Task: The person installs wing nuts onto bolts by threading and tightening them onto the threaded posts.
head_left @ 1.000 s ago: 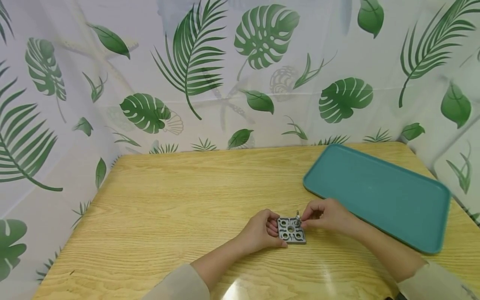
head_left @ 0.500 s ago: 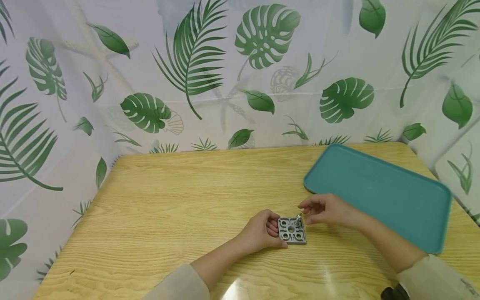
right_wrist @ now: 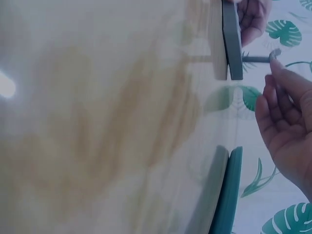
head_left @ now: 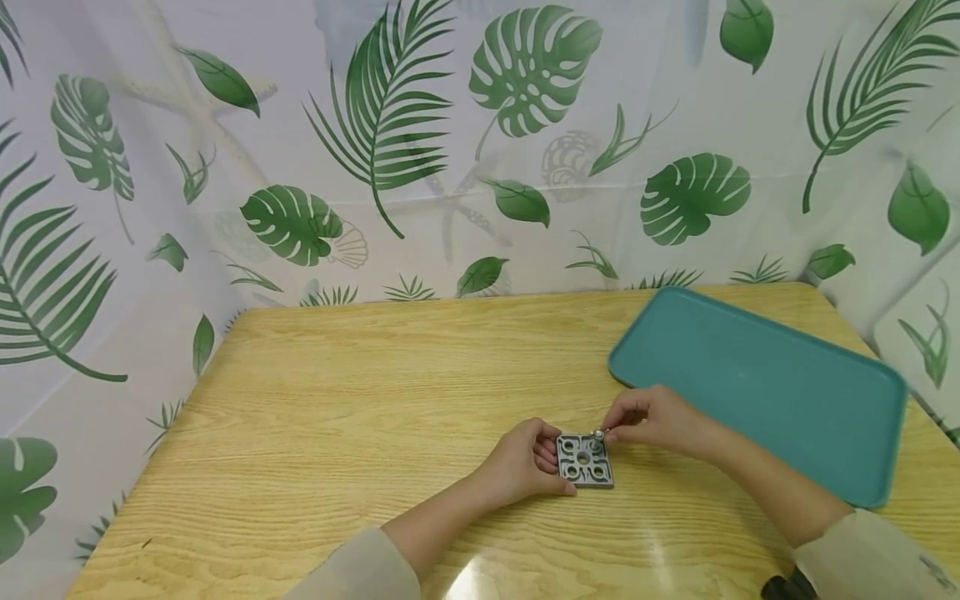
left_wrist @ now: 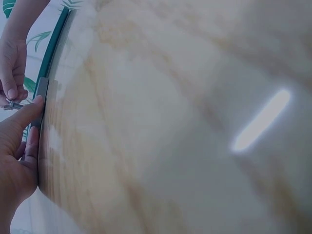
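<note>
A square grey metal plate (head_left: 585,479) with several round holes lies on the wooden table. My left hand (head_left: 519,462) grips it by its left side, thumb near the front corner and fingers at the far corner. At the plate's far right corner a silver bolt (head_left: 597,442) stands upright. Its threaded shank (right_wrist: 256,59) shows between plate and head in the right wrist view. With thumb and forefinger my right hand (head_left: 660,423) pinches the bolt's small head. In the left wrist view the bolt head (left_wrist: 12,104) shows partly behind the right fingers.
A teal tray (head_left: 757,383) lies at the right, slanted, behind the right forearm. A small black object (head_left: 787,586) shows beside the right sleeve at the front edge of the view. A leaf-patterned cloth (head_left: 450,150) hangs behind the table (head_left: 337,400).
My right fingers spread off the bolt half a second ago and now pinch its head again. The head has turned to point sideways. My left hand and the plate stay put.
</note>
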Tool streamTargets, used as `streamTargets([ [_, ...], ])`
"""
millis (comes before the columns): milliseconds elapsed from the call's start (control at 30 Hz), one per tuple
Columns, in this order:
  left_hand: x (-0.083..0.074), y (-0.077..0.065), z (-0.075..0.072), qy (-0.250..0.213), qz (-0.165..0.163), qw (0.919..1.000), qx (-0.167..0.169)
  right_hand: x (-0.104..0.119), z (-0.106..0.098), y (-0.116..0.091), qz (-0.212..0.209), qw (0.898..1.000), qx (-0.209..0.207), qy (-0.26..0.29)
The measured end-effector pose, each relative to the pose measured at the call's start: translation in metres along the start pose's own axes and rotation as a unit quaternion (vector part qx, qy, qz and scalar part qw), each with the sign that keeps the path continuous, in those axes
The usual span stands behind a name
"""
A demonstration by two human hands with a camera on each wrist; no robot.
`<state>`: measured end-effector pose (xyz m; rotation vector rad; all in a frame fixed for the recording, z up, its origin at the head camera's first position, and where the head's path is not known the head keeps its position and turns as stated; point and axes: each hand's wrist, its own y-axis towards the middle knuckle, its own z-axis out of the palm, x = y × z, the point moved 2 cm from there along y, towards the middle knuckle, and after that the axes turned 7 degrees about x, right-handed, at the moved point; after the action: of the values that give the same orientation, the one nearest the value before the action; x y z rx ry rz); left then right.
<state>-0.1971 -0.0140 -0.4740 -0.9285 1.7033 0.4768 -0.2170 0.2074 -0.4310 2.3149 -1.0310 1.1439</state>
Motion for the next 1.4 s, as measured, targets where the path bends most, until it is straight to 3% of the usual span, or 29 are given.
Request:
streamTargets([
  [200,-0.001,0.000,-0.001,0.005,-0.001,1.0000,-0.001,0.008,0.008,-0.006,0.045,0.998,-0.042,-0.029],
  [467,-0.001,-0.001,0.000,0.010,0.012,0.9999,-0.001,0.017,0.014,-0.011,0.011,0.994,-0.058,-0.096],
  [667,-0.002,-0.002,0.001,-0.001,-0.002,1.0000,-0.007,0.010,0.006,-0.010,0.023,0.998,-0.023,-0.056],
  [800,-0.001,-0.002,0.001,0.006,-0.003,1.0000,-0.003,0.003,-0.002,-0.004,-0.001,1.000,0.021,-0.009],
  [1033,-0.001,-0.001,0.000,0.012,0.001,0.9999,0.001,-0.003,-0.005,0.005,-0.020,0.992,0.110,0.050],
  [1200,0.000,0.000,0.001,0.012,0.001,0.9999,0.002,-0.005,-0.003,0.008,-0.019,0.993,0.102,0.048],
  [1400,-0.001,-0.001,0.000,0.013,-0.001,0.9999,0.002,-0.003,-0.002,0.006,0.006,0.999,0.042,0.031],
])
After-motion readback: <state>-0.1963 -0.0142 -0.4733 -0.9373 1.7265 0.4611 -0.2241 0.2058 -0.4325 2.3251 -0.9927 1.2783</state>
